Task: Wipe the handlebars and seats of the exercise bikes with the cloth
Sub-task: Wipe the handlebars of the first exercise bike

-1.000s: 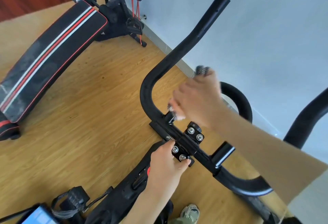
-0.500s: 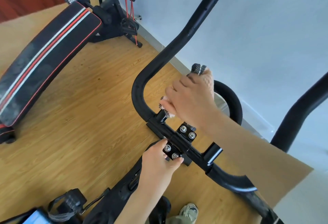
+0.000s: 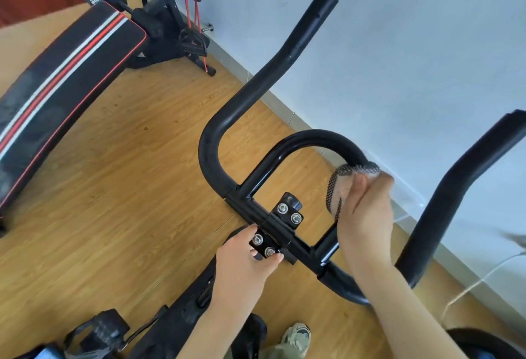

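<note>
Gripping the cloth (image 3: 338, 189) against the right side of the handlebars' inner loop, the right hand (image 3: 367, 216) curls tightly around it. The left hand (image 3: 242, 262) pinches the bolted clamp (image 3: 264, 246) at the centre of the handlebars (image 3: 257, 89), above the wooden floor (image 3: 128, 187).

The left hand (image 3: 244, 262) and right hand (image 3: 365, 210) were bare, as were both forearms (image 3: 404, 307). Lower down, an olive-green trouser leg (image 3: 280, 354) met a pale grey-and-cream trainer (image 3: 296, 335).
</note>
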